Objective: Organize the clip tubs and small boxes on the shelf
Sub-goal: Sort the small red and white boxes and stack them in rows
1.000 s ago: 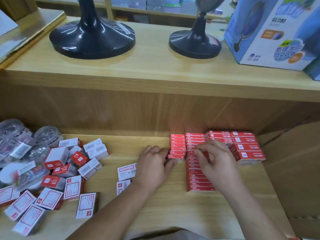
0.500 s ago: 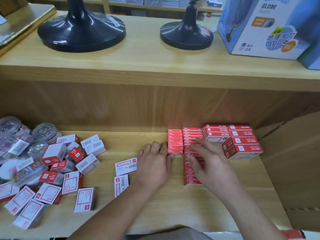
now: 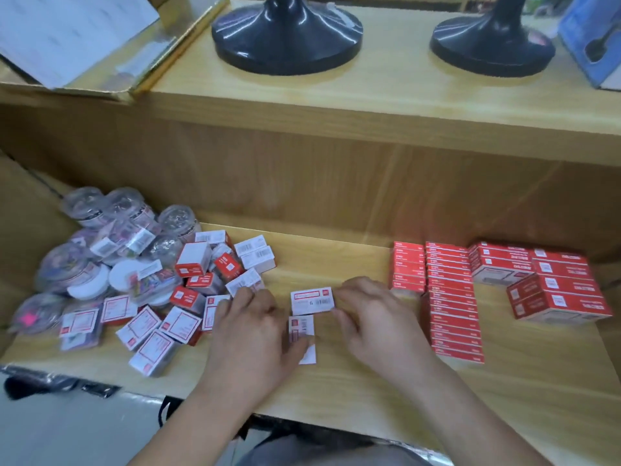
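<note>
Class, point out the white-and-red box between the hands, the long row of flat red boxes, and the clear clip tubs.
Small white-and-red cardboard box (image 3: 312, 301): head view, its labelled top.
Long row of flat red boxes (image 3: 452, 307): head view, mid-row box top.
Clear round plastic clip tubs (image 3: 69, 269): head view, a left-side tub.

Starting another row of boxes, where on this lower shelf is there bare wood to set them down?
Bare wood: the back strip between the loose boxes and the short red row, and the front right corner beside the long red row. The left end, tubs and loose boxes, is crowded.
</note>
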{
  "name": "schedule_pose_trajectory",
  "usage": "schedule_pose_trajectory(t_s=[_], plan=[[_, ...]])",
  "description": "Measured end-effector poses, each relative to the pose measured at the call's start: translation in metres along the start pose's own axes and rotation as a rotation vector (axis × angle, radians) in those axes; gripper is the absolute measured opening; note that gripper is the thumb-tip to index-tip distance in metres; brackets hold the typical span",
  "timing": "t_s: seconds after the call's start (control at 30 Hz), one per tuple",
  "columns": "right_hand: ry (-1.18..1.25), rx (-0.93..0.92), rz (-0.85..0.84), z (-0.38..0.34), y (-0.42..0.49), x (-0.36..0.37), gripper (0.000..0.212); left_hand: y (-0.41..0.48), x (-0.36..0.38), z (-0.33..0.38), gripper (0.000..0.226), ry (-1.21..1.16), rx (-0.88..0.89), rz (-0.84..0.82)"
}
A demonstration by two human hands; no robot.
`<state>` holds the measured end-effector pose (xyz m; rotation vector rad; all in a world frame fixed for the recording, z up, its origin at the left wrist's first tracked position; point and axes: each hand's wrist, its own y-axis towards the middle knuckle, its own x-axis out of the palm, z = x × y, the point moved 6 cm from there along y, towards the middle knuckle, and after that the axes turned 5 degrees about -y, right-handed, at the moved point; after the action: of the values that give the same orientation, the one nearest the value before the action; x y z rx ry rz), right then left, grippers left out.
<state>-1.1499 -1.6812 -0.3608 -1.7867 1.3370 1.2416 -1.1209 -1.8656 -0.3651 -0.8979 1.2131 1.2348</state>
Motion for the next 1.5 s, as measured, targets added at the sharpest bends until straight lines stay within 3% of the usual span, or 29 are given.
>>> schedule_pose_trajectory(t_s=[0.13,0.27,0.5,0.67,0.93,1.07,1.3,1.43,1.5], plan=[[-0.07,0.056,-0.219,-0.008,0.022,0.035,0.044,-0.013,0.011,0.004,0.055,-0.017,0.008,-0.034],[-0.091,0.119,-0.284,-0.004,0.026,0.041,0.037,-0.016,0.015,0.002,0.053,-0.076,-0.038,0.026],[0.027,0.234,-0.092,0.011,-0.002,-0.002,0.021,-0.01,0.015,-0.001,0.039,-0.171,0.02,0.118],[0.162,0.299,0.036,0.026,-0.025,-0.024,0.027,0.001,0.025,0.01,0.054,-0.094,-0.015,-0.076],[0.348,0.333,0.164,0.031,-0.056,-0.029,0.033,0.002,0.04,0.062,0.047,-0.539,0.179,-0.156],[0.22,0.3,0.291,0.035,-0.08,-0.038,0.044,0.002,0.04,0.059,0.042,-0.639,0.16,-0.052],[0.291,0.228,0.344,0.017,-0.109,-0.023,0.052,-0.004,0.041,0.073,0.06,-0.81,0.354,-0.075],[0.383,0.254,0.346,0.012,-0.112,-0.024,0.05,-0.001,0.032,0.077,0.044,-0.876,0.409,-0.088],[0.58,0.396,0.292,0.012,-0.115,-0.022,0.058,0.002,0.027,0.076,0.04,-0.842,0.424,-0.052]])
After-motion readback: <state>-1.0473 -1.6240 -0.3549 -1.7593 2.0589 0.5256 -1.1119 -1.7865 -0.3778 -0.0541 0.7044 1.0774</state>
